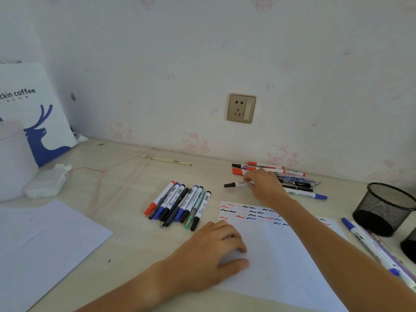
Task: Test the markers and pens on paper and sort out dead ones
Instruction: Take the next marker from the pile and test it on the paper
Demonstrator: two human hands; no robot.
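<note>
I see a pale wood-grain counter [126,235] against the wall. On it lie a test sheet [276,251] with squiggles, a row of markers [180,204] just left of it, a second pile of pens [290,179] near the wall — plus blank paper [40,244], a mesh cup [385,208] and a paper bag [33,109].

Home study corner, likely a bedroom. Cartoon-cat wallpaper [195,143] is covering the wall above a pale wood surface [126,176]. A coffee-shop paper bag [33,109] and wall socket [241,108] are sitting at the back.
</note>
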